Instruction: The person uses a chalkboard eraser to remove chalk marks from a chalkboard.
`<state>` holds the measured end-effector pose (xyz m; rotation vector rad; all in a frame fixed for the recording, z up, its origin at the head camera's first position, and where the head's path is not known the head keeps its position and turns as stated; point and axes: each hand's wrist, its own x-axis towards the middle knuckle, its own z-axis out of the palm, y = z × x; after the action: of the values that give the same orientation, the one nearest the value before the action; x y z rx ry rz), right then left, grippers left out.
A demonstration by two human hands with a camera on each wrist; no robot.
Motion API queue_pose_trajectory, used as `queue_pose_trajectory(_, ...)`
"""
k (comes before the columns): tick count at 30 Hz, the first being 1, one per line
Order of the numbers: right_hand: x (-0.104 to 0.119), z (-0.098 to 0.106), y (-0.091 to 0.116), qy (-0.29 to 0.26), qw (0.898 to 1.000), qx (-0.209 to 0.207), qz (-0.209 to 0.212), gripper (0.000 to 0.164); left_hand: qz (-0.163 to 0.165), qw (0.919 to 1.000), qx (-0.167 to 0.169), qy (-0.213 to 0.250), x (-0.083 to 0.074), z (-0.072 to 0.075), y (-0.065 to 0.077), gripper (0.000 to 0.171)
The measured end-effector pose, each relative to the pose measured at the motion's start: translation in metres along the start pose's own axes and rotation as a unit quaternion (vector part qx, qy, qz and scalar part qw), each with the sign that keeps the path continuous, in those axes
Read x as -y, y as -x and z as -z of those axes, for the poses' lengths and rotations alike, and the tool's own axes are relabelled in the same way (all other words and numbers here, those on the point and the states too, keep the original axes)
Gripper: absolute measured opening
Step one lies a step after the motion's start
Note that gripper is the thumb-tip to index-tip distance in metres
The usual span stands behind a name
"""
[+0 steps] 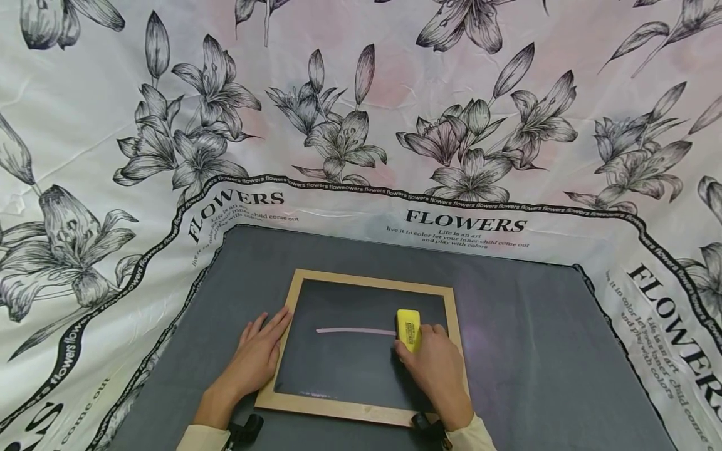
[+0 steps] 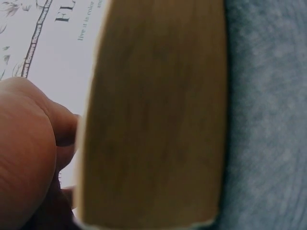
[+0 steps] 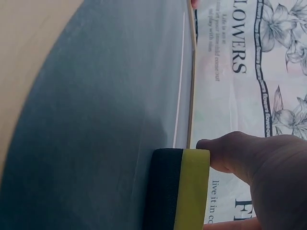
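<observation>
A small chalkboard (image 1: 333,366) with a pale wooden frame (image 1: 361,410) lies flat on the dark grey area of the cloth. One pink chalk line (image 1: 355,330) runs across its middle. My right hand (image 1: 440,369) grips a yellow chalkboard eraser (image 1: 408,330) between thumb and fingers, at the line's right end. In the right wrist view, the eraser's dark pad (image 3: 165,187) faces the board. My left hand (image 1: 254,357) touches the frame's left side with its fingers fairly straight. The left wrist view shows the frame's wooden edge (image 2: 153,115) up close, hiding part of that hand.
Beneath everything is a cloth (image 1: 524,326) with a grey centre and a white border (image 1: 338,213) printed with flowers and lettering. Dark wrist straps (image 1: 246,432) sit at both cuffs, the right one over the frame's lower edge.
</observation>
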<state>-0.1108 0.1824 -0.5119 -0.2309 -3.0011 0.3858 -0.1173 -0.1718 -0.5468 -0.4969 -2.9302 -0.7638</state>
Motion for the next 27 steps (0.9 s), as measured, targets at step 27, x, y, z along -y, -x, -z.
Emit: queue_pose_trajectory(27,0.016,-0.001,-0.001,0.012,1.000,0.024,0.000,0.069,0.007,1.0000,-0.001,-0.004,-0.002,-0.001,0.000,0.057)
